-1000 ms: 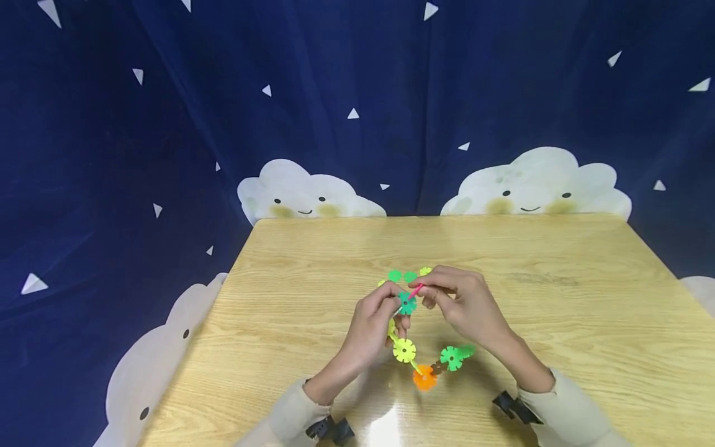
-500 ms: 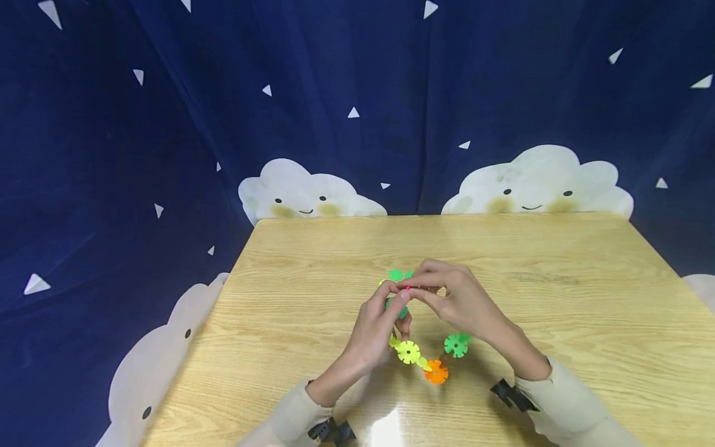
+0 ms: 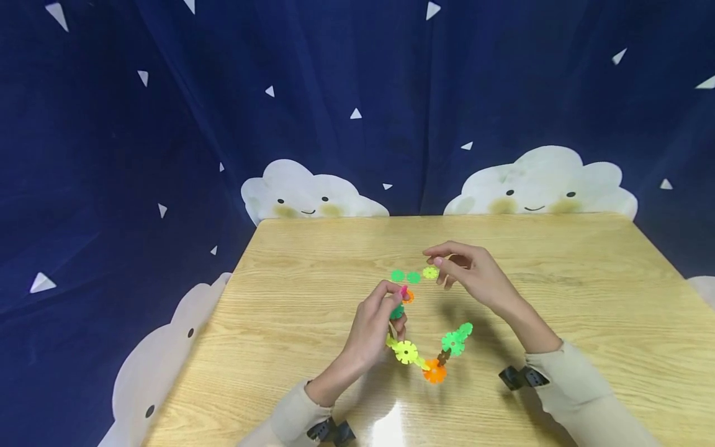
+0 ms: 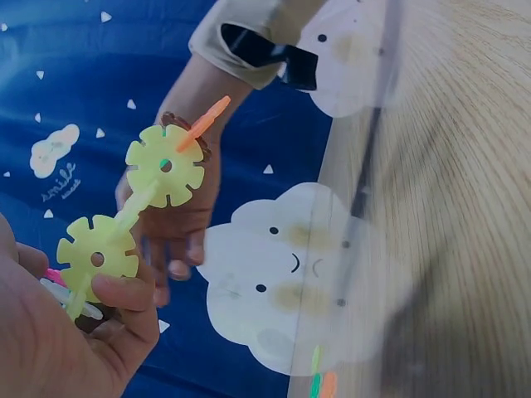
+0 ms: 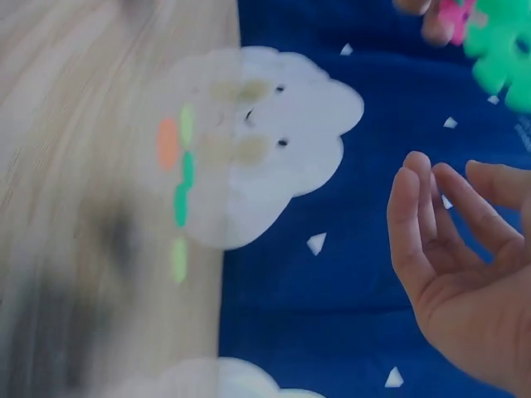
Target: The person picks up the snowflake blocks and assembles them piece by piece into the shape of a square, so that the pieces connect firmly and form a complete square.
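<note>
Head view, going left to right: dark blue curtain [image 3: 84,205] with white triangles and smiley clouds, then a pale wooden table [image 3: 290,310] with fine grain lines. Next up is the left hand [image 3: 367,326], fingers curled and pinching a chain of notched discs [image 3: 406,352]. A teal disc [image 3: 397,311] pokes out just under the thumb, and a bright pink piece [image 3: 404,291] sits right at the thumb tip. The left wrist view also has a yellow disc [image 4: 98,249] against one finger, with a whitish piece [image 4: 58,293] tucked in beside it.

Beyond those fingertips, loose discs [image 3: 413,277] in green, orange and yellow lie on the wood. The chain itself droops below the hand and swings right through an orange disc [image 3: 434,372], a brown piece [image 3: 444,357] and a green disc [image 3: 453,343]. They look like thin plastic: flower-shaped, round centre hole, slotted into each other at angles.

Last is the right hand [image 3: 475,273], fingers loosely bent and holding nothing, well apart from the chain.
</note>
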`<state>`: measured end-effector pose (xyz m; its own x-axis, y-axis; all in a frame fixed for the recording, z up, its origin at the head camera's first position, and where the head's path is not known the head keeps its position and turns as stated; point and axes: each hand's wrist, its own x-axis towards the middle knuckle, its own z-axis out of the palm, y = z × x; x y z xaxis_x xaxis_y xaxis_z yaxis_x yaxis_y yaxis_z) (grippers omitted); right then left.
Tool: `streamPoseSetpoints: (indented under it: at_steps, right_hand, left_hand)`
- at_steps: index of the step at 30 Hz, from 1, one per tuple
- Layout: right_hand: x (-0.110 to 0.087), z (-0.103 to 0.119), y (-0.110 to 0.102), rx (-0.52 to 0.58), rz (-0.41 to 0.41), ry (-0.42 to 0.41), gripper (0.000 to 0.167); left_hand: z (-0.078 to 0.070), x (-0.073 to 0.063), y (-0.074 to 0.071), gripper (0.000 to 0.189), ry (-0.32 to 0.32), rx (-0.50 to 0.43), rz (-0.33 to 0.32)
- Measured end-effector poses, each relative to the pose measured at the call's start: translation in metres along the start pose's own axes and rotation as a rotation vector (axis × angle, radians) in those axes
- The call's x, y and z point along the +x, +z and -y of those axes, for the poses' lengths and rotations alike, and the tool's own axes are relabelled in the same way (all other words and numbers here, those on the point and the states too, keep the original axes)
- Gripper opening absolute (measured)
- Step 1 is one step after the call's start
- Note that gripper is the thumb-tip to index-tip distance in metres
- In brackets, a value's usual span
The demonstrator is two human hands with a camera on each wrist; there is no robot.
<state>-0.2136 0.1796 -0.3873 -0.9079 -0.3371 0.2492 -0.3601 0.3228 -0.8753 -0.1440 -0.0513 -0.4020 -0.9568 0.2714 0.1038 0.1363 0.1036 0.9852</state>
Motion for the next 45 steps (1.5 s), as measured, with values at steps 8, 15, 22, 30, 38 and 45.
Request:
streamPoseSetpoints:
  at_steps: [8,15,22,30,38,45]
  right_hand:
    - [0.003,-0.022,-0.002,0.004,-0.04,0.061,0.03]
    - [0.007,-0.038,-0.005,0.07,-0.04,0.12,0.036]
    - [0.014,-0.066,0.01,0.098,0.021,0.178,0.041]
    - [0.016,-0.081,0.039,0.099,0.192,0.208,0.048]
    - [0.025,-0.082,0.054,0.038,0.239,0.163,0.052]
    - [0.03,-0.082,0.061,-0.085,0.275,0.17,0.047]
  left_hand:
    - [-0.002,-0.001,0.0,0.029,-0.002,0.0,-0.012]
    - [-0.005,-0.003,-0.002,0.03,-0.003,-0.003,-0.011]
    - [-0.004,-0.002,-0.003,0.029,-0.009,0.008,-0.021]
    - [-0.003,-0.001,-0.005,0.029,-0.028,0.014,-0.019]
    - [-0.005,0.0,-0.008,0.028,-0.026,0.006,-0.037]
    - [-0.006,0.0,-0.011,0.028,-0.023,-0.001,-0.034]
